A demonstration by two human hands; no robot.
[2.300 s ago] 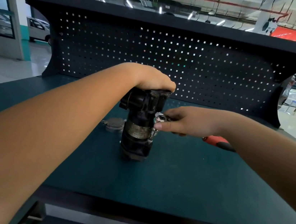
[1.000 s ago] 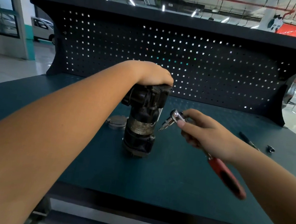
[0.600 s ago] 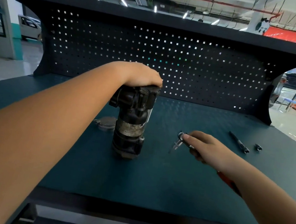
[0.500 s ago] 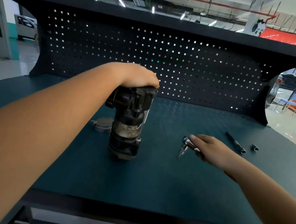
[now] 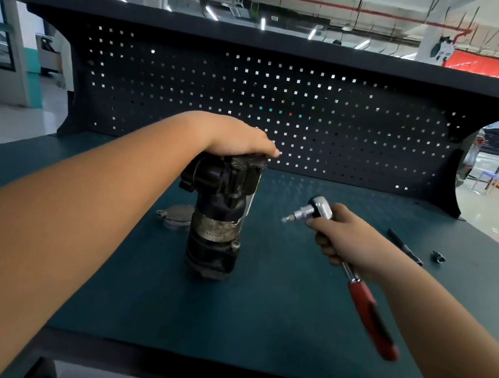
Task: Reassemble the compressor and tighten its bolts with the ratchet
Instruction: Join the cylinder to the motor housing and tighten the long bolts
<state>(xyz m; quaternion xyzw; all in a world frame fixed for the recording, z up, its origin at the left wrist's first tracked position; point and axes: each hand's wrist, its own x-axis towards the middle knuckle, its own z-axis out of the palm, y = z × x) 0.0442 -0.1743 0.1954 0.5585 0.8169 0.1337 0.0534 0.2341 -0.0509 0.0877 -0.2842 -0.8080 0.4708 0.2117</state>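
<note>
The black compressor (image 5: 218, 219) stands upright on the dark green bench (image 5: 272, 318). My left hand (image 5: 238, 140) rests flat on its top, fingers stretched over it. To its right my right hand (image 5: 352, 243) grips the metal shaft of the ratchet (image 5: 321, 212) just below the chrome head. The ratchet's bit points left toward the compressor, apart from it. Its red and black handle (image 5: 370, 319) hangs down toward me.
A round grey metal cover (image 5: 175, 215) lies on the bench just left of the compressor. At the right lie a black extension bar (image 5: 405, 247) and a small socket (image 5: 438, 256). A perforated back panel (image 5: 284, 111) closes the bench's far side.
My right hand drew the ratchet away from the compressor's side, dipped toward the bench, and now holds it raised again with the bit pointing left. My left hand stayed on top.
</note>
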